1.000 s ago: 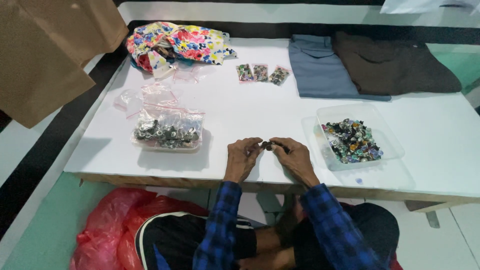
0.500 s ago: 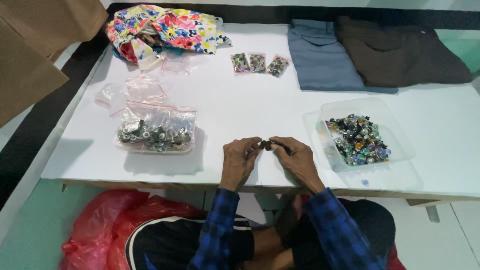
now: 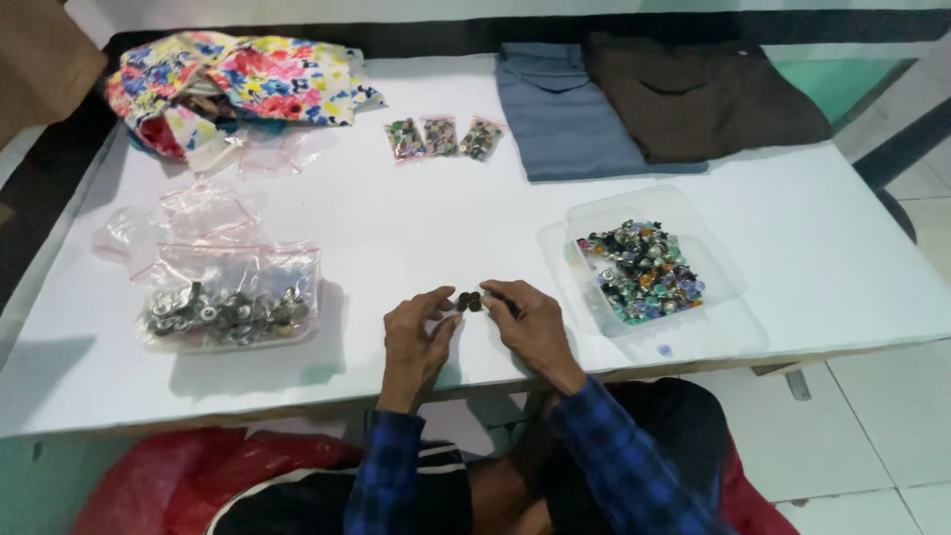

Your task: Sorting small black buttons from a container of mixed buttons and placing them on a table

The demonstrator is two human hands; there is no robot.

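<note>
We see both hands meeting at the near edge of the white table (image 3: 396, 238). The left hand (image 3: 416, 342) and the right hand (image 3: 530, 322) each pinch, with fingertips closed, on a small cluster of dark metal buttons (image 3: 470, 301) held between them just above the table top. The grip of each hand is tight on that cluster, the other fingers curled loosely.

Compared with a second ago, the hands have hardly moved: they sit at the same spot with the same pinch. What has changed is mostly the view, which has tilted so the far cloth pile sits closer to the frame's top. We judge that fine fingertip work on the buttons is continuing rather than finishing.

To the right, near the right hand, stands a clear plastic tray (image 3: 713, 267) filled with mixed coloured buttons. To the left lies a clear zip bag (image 3: 233, 302) of silvery buttons, with empty bags beyond it. Further off lie three small filled packets (image 3: 441, 137), a floral cloth (image 3: 238, 79), a folded blue garment (image 3: 565, 109) and a brown garment (image 3: 703, 94).
</note>
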